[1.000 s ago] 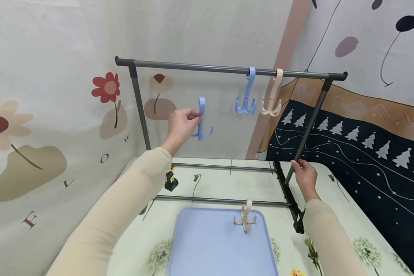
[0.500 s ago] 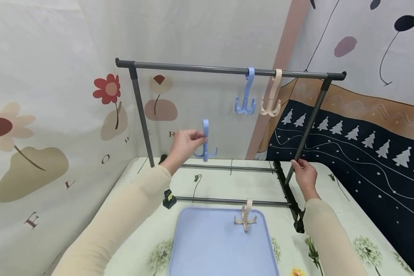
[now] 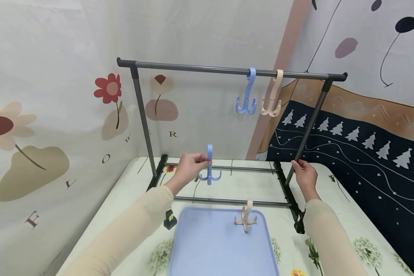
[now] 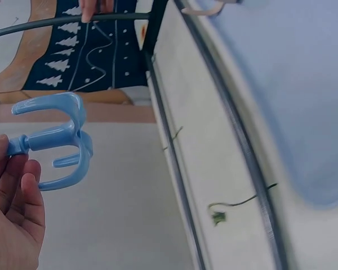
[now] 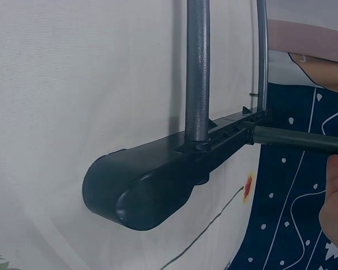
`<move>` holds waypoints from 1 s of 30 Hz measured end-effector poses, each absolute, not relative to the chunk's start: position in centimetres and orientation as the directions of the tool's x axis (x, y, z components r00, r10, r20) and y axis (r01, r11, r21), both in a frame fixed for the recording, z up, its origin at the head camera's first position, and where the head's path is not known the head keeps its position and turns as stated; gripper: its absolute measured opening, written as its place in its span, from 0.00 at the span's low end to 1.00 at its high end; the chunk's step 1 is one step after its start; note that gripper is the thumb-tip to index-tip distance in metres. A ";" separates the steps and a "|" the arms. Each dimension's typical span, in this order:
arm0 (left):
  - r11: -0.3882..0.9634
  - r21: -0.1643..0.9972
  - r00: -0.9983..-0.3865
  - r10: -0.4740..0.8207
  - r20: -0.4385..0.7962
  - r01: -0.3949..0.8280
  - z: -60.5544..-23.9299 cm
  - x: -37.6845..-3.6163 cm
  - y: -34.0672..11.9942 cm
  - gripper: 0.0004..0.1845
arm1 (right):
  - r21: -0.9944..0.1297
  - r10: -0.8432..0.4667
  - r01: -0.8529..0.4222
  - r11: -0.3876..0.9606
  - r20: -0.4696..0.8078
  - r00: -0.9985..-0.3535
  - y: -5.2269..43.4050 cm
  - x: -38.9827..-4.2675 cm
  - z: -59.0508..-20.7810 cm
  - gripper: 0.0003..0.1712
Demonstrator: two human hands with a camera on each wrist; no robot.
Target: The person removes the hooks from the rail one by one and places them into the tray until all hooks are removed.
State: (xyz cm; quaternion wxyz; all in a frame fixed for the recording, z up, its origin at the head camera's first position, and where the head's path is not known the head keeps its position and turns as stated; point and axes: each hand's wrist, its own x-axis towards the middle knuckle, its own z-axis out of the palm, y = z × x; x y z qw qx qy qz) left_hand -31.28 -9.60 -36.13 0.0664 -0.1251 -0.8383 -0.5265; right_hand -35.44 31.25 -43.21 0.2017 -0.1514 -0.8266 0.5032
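My left hand (image 3: 191,168) pinches a blue plastic multi-prong hook (image 3: 209,165) by its shank, upright with the prongs downward, over the rear base rails of a dark metal rack. Close up in the left wrist view, the curved prongs of the blue hook (image 4: 65,138) point away from the fingertips. My right hand (image 3: 305,176) grips the right post (image 3: 308,130) of the rack near its base. From the top bar (image 3: 193,69) hang another blue hook (image 3: 246,92) and a beige hook (image 3: 272,94), side by side toward the right.
A pale blue tray (image 3: 220,245) lies on the floral cloth in front of the rack, with a beige hook (image 3: 245,215) near its back edge. Low rails (image 3: 227,200) join the rack's black feet (image 3: 299,224). Printed fabric (image 3: 200,30) hangs behind.
My left hand has lowered the blue hook and brought it slightly to the right, from below the top bar down toward the base. The right hand stays on the post.
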 end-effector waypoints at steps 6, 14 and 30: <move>0.424 0.869 -0.966 0.145 0.213 0.255 -38.4 -30.6 -9.4 0.04 | -0.894 0.445 0.047 0.446 0.176 -0.878 31.2 -35.3 -43.2 0.32; 0.432 0.866 -0.965 0.175 0.194 0.252 -40.8 -29.7 -9.2 0.04 | -0.893 0.448 0.046 0.447 0.179 -0.876 31.3 -35.3 -43.1 0.31; 0.452 0.851 -0.950 0.271 0.156 0.269 -44.9 -27.5 -8.4 0.04 | -0.895 0.456 0.063 0.441 0.163 -0.875 31.1 -35.4 -43.1 0.31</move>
